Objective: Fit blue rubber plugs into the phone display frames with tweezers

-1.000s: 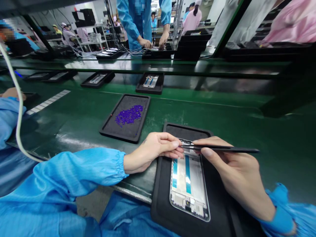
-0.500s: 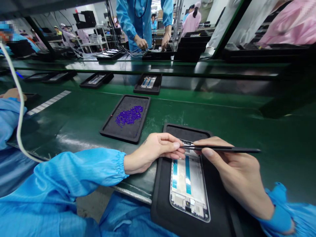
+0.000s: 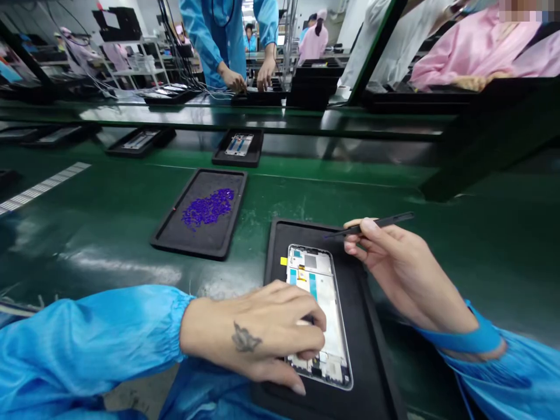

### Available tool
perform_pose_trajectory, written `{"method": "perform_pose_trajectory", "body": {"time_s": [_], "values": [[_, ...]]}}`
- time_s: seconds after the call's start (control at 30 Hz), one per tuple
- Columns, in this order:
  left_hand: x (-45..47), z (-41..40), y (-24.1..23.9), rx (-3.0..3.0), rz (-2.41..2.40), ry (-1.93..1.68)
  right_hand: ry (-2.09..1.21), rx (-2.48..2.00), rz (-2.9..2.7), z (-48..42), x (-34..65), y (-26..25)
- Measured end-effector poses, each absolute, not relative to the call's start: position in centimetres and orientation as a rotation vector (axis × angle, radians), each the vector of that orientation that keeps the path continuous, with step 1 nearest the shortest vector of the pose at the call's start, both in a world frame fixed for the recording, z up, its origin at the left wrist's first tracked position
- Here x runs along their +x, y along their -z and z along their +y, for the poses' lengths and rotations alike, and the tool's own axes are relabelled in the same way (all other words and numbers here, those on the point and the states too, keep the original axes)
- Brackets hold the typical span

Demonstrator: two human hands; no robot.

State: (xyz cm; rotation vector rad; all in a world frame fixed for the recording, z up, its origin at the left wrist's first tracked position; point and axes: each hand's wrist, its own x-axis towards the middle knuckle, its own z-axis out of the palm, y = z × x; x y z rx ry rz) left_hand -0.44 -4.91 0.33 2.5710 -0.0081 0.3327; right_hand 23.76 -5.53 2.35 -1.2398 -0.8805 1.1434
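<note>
A phone frame (image 3: 318,291) with white and blue parts lies in a black tray (image 3: 371,350) in front of me. My left hand (image 3: 262,335) rests curled over the frame's near left edge, fingertips pressed on it. My right hand (image 3: 394,262) hovers above the tray's far right corner and pinches black tweezers (image 3: 371,224), whose tip points left, lifted clear of the frame.
A second black tray (image 3: 168,236) holding a heap of small purple parts (image 3: 207,207) sits to the left on the green belt (image 3: 109,216). More trays with phone frames (image 3: 238,144) ride farther back. A person in blue (image 3: 227,35) works across the line.
My left hand slid from the frame's far end down to its near left edge. My right hand lifted the tweezers up and away to the right. The view shifted rightward.
</note>
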Motion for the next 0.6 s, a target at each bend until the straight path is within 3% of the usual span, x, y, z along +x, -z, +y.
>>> {"method": "perform_pose_trajectory", "body": {"time_s": [0.43,0.6], "values": [[-0.4,-4.3,-0.3,2.826,-0.023,-0.297,-0.874,-1.423,-1.325,-4.5,22.6,-0.3],[-0.4,-4.1,-0.4,2.892,-0.075,-0.365,-0.928,-1.375,-1.272,-4.5,22.5,-0.5]]}}
